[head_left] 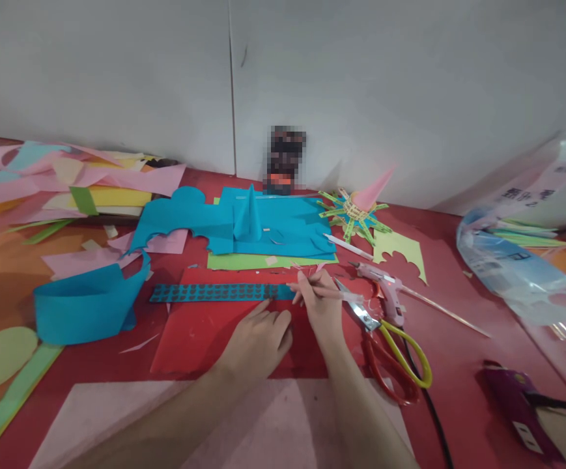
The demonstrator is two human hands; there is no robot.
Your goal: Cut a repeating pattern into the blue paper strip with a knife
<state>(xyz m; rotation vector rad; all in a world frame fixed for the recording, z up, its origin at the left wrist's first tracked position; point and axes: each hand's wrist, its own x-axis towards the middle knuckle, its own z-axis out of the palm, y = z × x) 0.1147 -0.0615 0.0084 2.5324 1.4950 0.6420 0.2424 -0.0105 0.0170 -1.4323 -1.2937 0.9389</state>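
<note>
A narrow blue paper strip [224,292] lies across a red sheet [204,332], and rows of dark curved marks cover most of its length. My left hand [258,335] rests on the red sheet, its index finger stretched out onto the strip's lower edge and the other fingers loosely bent. In a writing grip, my right hand [322,303] is closed around a pen [331,292]. The pen's tip is at the strip's right part, by the unmarked blue end. Just right of that hand lie scissors [368,319] with one yellow and one red handle.
A pink glue gun [385,290] with a glue stick sits beyond the scissors. Cut blue paper [287,225], a rolled blue band [82,306] and a pink-coned paper piece [361,205] surround the work. Paper scraps [92,185] pile up left; a plastic bag [507,254] lies right.
</note>
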